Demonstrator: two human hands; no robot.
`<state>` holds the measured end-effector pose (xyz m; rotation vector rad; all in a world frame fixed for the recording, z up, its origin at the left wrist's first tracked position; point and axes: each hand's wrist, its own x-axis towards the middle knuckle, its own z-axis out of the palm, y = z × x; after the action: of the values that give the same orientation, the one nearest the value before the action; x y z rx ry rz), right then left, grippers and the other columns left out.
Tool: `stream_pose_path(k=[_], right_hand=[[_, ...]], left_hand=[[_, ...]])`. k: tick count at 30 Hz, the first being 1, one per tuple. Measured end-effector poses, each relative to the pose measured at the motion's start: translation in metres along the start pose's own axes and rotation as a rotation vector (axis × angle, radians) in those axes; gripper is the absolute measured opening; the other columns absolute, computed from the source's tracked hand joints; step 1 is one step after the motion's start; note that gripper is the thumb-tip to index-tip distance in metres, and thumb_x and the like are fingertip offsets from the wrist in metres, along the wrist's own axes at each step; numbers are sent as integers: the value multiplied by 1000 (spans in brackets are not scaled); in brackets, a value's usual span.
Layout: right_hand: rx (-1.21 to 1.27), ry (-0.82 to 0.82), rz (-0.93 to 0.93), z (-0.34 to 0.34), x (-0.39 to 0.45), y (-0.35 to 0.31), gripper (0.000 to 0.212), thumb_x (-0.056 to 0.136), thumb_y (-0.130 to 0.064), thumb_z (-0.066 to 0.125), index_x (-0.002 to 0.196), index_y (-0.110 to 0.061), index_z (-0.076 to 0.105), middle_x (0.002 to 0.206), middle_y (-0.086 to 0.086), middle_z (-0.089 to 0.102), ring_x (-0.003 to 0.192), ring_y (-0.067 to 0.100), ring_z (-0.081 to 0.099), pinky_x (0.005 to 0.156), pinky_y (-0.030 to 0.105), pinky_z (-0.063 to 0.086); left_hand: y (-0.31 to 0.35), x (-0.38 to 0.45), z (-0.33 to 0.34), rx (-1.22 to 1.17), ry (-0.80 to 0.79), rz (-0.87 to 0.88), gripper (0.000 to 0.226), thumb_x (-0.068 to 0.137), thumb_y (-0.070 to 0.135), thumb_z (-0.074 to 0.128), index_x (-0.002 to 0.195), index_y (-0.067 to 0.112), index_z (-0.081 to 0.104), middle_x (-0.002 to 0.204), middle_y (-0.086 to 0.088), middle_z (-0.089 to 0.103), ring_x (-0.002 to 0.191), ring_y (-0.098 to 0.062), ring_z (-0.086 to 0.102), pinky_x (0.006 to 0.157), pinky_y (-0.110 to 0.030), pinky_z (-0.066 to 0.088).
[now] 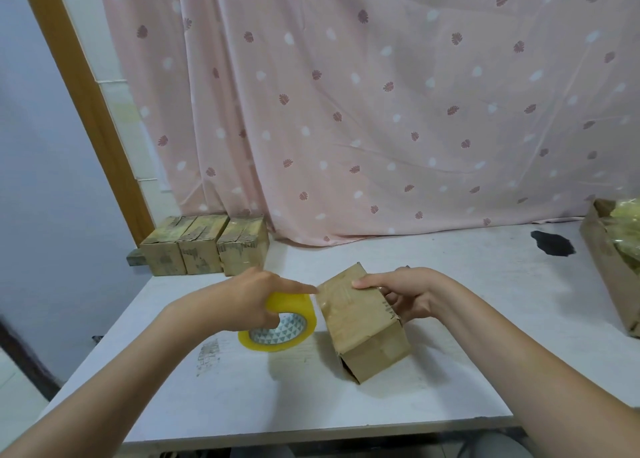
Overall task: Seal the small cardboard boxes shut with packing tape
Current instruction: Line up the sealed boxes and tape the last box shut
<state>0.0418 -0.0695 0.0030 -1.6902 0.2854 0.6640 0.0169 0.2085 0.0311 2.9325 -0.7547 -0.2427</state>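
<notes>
Cardboard like this small box (363,322) looks light and a bit bendy to me, so I would hold it by its firm edges, not squash the middle. It sits tipped on the table (450,381) near the middle, with my right hand (408,298) curled round its far end at about 1 o'clock. My left hand (252,298) grips the yellow tape roll (280,326) at 9 o'clock from the box, one finger reaching to the box's corner, maybe pressing tape down.
</notes>
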Motion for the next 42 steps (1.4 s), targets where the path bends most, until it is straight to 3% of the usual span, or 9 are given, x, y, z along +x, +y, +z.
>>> stream_pose_path(k=[6,10,12,16,20,25,28,34,42], right_hand=[[78,-11,-8,-1,1,4,60,69,-23,88,118,1,62,111,16,63,92,29,65,87,48,56],[13,5,-24,-1,1,3,55,73,-29,86,113,1,61,90,11,61,69,22,65,73,37,58],[-46,38,-26,-3,0,2,59,72,-31,86,113,2,60,99,15,66,83,28,68,84,40,59],[-266,175,-44,-5,1,0,77,60,-44,91,117,-4,60,113,11,66,96,24,69,88,38,58],[-665,379,-166,22,-15,-13,45,85,-35,70,111,-3,55,105,7,60,88,24,59,67,28,51],[-926,297,-100,66,-25,-31,82,86,-62,60,140,-5,38,141,13,48,124,31,49,97,34,42],[-1025,311,-74,76,-15,-32,85,83,-67,59,140,-6,41,139,10,50,125,30,51,93,35,43],[-894,324,-52,62,-22,-38,63,81,-53,65,122,-8,51,120,11,53,114,29,56,84,33,44],[-472,265,-95,37,-21,-28,77,66,-45,83,123,-9,47,117,11,56,104,31,59,89,40,50]], left_hand=[[6,-3,5,20,-70,-21,89,88,14,60,122,85,18,97,-12,60,89,-25,57,78,-42,52],[9,-1,4,20,-91,-22,91,87,13,60,114,89,18,93,-14,60,83,-29,58,69,-39,51],[11,3,3,27,-103,-22,89,87,11,58,122,85,23,85,-14,56,71,-25,51,60,-35,44],[19,11,0,64,-117,-12,82,89,10,58,135,73,32,74,-5,44,60,-16,40,54,-30,37],[21,14,0,50,-107,-8,80,89,11,60,135,71,35,71,-2,43,60,-15,40,54,-28,37],[18,10,3,25,-65,5,80,85,11,64,137,63,33,76,-6,54,61,-15,46,53,-27,39],[18,9,3,-5,-42,14,77,83,10,64,134,60,36,71,-4,49,59,-14,44,51,-26,37],[13,2,2,-88,4,-12,79,80,15,70,133,62,35,75,0,53,62,-15,50,56,-30,44],[15,-11,-6,-153,67,9,67,79,19,69,122,63,42,85,5,56,66,-13,52,58,-30,47]])
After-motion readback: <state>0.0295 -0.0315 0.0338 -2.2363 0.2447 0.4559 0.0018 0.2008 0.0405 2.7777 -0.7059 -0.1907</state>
